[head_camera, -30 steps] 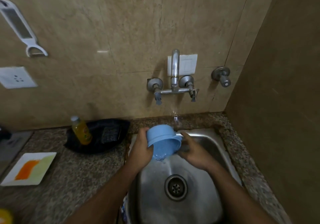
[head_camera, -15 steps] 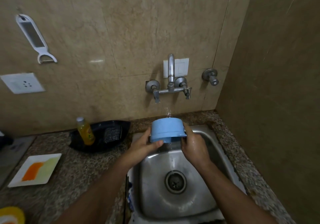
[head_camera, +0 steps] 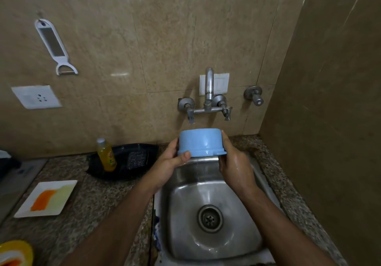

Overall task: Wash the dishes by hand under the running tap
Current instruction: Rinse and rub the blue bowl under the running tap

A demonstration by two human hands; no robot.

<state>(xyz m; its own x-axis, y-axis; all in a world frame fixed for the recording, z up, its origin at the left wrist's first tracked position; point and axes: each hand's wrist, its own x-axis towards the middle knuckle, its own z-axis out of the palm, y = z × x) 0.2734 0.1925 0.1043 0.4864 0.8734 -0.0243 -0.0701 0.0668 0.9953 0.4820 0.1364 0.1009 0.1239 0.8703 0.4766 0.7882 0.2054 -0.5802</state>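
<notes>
A light blue plastic bowl (head_camera: 201,141) is held upside down above the back of the steel sink (head_camera: 233,193), just below the wall tap (head_camera: 208,92). My left hand (head_camera: 170,162) grips its left side, thumb on the rim. My right hand (head_camera: 234,162), wet, grips its right side with fingers up along the wall of the bowl. Water drips from the bowl toward the drain (head_camera: 209,218). No stream from the tap spout is plainly visible.
On the granite counter to the left stand a yellow soap bottle (head_camera: 106,155) and a scrub pad (head_camera: 137,159) in a black tray (head_camera: 121,173). A white plate (head_camera: 46,198) with orange residue lies nearer. A yellow dish (head_camera: 15,253) is at the bottom left. A wall closes the right side.
The bowl went from tilted low over the basin to fully upside down, and both hands raised it closer to the tap. The camera view tilted up.
</notes>
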